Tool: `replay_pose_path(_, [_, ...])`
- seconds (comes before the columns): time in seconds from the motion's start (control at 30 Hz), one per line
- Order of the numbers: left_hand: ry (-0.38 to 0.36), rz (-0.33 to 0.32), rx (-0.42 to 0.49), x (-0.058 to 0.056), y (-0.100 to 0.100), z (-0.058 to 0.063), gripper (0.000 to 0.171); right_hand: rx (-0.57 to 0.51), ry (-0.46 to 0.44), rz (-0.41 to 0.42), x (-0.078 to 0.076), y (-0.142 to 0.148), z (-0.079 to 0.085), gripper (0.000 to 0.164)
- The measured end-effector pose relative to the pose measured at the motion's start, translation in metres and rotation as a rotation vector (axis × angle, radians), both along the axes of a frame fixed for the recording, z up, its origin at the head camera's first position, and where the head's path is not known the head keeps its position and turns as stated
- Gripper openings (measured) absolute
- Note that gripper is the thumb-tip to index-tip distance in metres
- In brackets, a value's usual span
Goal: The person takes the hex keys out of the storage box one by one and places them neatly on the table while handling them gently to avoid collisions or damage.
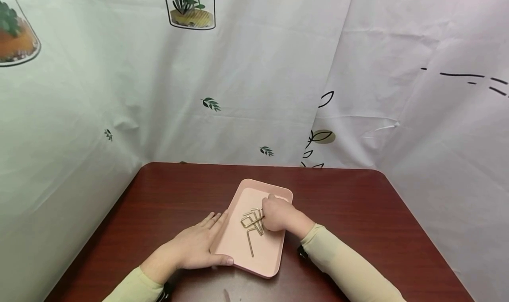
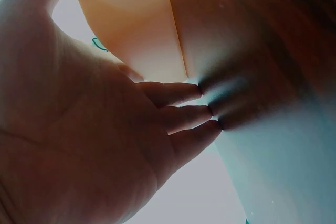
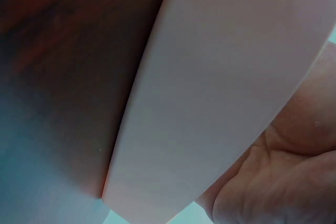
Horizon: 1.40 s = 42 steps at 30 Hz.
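Note:
A pink tray [image 1: 264,260] lies at a slant on the table, with several gold L-shaped hex keys [image 1: 250,243] in it. Most of the keys overlap near its middle; one lies apart, closer to me. My right hand [image 1: 280,213] reaches over the tray's right rim with curled fingers. It grips the end of one hex key [image 1: 253,223], whose bent part sticks out to the left; the fingertips are hidden. Along the tray's left side rests my left hand [image 1: 199,244], fingers spread and straight, thumb at the near left corner. The right wrist view shows mostly the tray's outer wall [image 3: 210,87].
The dark red wooden table [image 1: 179,187] has rounded far corners. White cloth [image 1: 258,72] printed with plants and leaves hangs behind it and on both sides. A small, blurred dark mark [image 1: 226,295] shows at the bottom of the head view.

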State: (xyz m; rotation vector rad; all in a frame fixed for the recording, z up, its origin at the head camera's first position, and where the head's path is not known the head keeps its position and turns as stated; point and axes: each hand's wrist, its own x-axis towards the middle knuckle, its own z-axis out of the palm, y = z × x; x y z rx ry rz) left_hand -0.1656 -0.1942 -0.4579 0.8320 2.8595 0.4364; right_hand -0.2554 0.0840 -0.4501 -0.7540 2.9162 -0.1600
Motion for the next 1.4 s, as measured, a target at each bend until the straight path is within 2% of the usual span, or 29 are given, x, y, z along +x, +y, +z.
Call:
replay_pose_path(0.3, [-0.006,0.002,0.000,0.000,0.000,0.000,0.130,-0.021,0.011,-0.059,0.003,-0.003,-0.001,0.021])
replay_pose_path(0.57, [-0.011,0.011,-0.002,0.000,0.001,0.000,0.130,-0.042,0.008,-0.091,0.003,-0.005,-0.002,0.010])
replay_pose_path(0.8, [-0.006,0.003,0.001,0.000,0.001,0.000,0.130,-0.080,0.061,-0.089,-0.020,0.001,-0.040,0.014])
replay_pose_path(0.97, [-0.006,0.002,0.004,0.000,0.001,0.000,0.129,-0.112,0.058,-0.092,-0.026,0.002,-0.047,0.015])
replay_pose_path(1.07, [-0.006,0.002,0.006,0.000,0.002,0.000,0.129,-0.121,0.057,-0.088,-0.025,0.002,-0.046,0.015])
replay_pose_path(1.2, [-0.005,-0.001,0.007,0.000,0.002,0.001,0.129,-0.120,0.055,-0.084,-0.018,0.002,-0.035,0.017])
replay_pose_path(1.4, [0.000,-0.001,0.011,0.001,0.002,0.002,0.128,-0.128,0.015,-0.095,-0.004,-0.001,-0.012,0.020])
